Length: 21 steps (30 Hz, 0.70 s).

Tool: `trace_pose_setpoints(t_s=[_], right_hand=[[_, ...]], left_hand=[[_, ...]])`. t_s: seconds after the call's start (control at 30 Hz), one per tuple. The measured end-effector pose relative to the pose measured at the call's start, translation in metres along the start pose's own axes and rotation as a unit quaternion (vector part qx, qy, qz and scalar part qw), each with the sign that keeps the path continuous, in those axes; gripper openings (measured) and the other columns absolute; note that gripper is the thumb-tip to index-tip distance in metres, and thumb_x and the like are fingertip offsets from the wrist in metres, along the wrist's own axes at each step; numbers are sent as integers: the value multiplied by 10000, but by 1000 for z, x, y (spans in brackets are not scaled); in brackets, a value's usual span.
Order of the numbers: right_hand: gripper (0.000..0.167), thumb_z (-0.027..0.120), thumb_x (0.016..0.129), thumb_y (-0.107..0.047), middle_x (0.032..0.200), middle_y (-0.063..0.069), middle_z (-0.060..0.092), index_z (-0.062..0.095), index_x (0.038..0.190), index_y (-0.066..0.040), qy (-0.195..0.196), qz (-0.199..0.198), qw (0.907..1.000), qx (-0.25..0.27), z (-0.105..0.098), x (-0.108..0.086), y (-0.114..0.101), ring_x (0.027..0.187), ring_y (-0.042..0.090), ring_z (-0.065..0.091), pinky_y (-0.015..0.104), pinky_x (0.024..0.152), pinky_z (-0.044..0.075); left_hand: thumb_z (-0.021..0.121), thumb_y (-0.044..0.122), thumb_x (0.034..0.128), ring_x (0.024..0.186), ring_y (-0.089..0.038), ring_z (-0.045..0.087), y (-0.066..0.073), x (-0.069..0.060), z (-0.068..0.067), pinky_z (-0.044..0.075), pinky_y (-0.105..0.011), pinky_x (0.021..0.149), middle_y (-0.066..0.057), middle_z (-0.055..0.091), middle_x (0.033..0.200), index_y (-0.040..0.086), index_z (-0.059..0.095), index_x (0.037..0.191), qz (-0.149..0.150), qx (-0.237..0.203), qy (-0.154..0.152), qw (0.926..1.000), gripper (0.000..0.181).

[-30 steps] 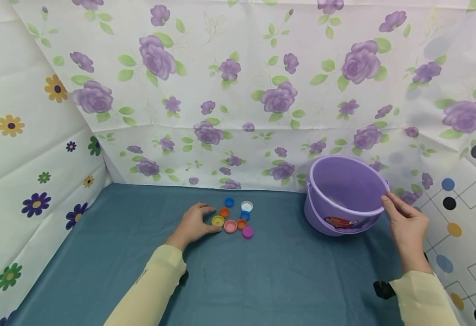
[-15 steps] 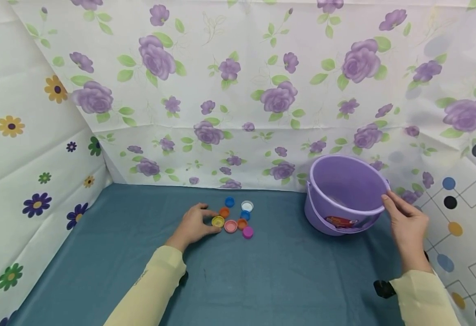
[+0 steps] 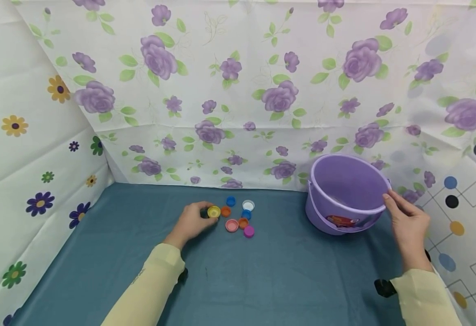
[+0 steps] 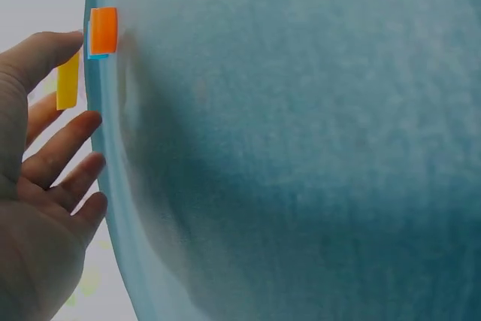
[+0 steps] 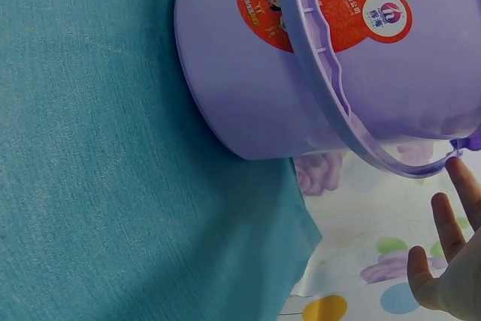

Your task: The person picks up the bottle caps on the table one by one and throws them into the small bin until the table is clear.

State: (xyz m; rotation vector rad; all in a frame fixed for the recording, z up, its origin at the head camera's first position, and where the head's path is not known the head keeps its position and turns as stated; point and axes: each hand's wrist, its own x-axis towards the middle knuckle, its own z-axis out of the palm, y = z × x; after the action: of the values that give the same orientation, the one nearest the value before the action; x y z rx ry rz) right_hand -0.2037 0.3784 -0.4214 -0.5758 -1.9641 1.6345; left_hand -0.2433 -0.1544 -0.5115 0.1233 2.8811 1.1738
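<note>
My left hand [image 3: 190, 222] pinches the yellow cap [image 3: 213, 212] between thumb and index finger; in the left wrist view the yellow cap [image 4: 68, 82] is held off the cloth, the other fingers spread loosely. Just right of it lie an orange cap [image 3: 225, 211], a pink cap [image 3: 232, 225] and a blue cap [image 3: 231, 201]. My right hand [image 3: 410, 226] grips the right rim of the purple bucket [image 3: 335, 217], which stands upright. The right wrist view shows the bucket [image 5: 248, 95] with its handle hanging down and some fingers of my right hand [image 5: 458, 253] extended.
Farther right in the group are a white cap [image 3: 248, 206], another blue cap [image 3: 246, 214], a second orange cap [image 3: 243, 222] and a magenta cap [image 3: 249, 232]. Blue-green cloth [image 3: 270, 280] covers the table. Flowered sheets [image 3: 242, 90] rise behind and at both sides.
My left hand has closed on the yellow cap and lifted it slightly, up and to the left, away from the pink cap. The right hand and bucket have stayed in place.
</note>
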Motion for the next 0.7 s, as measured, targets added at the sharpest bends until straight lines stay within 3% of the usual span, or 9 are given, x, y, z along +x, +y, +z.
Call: trace_pose_setpoints(t_s=[0.2,0.7], right_hand=[[416,803,720,-273,869,-213,698,714,1093,-111,-50,70,9997,222,0,-1,-2,835,-61,639,38,643,471],[422,794,728,-304,922,-217,694,711,1105,-135,-44,64,10000,-56,-1,3,3,870,-62,626,33,655,464]], left_hand=[[744,343,787,1062,-160,584,1,0,-2,490,-409,905,41,633,1145,222,614,1193,-52,-141,70,9999,443],[762,343,766,1082,-175,582,6,4,-3,503,-409,877,17,632,1178,229,616,1189,131,-217,629,9977,462]])
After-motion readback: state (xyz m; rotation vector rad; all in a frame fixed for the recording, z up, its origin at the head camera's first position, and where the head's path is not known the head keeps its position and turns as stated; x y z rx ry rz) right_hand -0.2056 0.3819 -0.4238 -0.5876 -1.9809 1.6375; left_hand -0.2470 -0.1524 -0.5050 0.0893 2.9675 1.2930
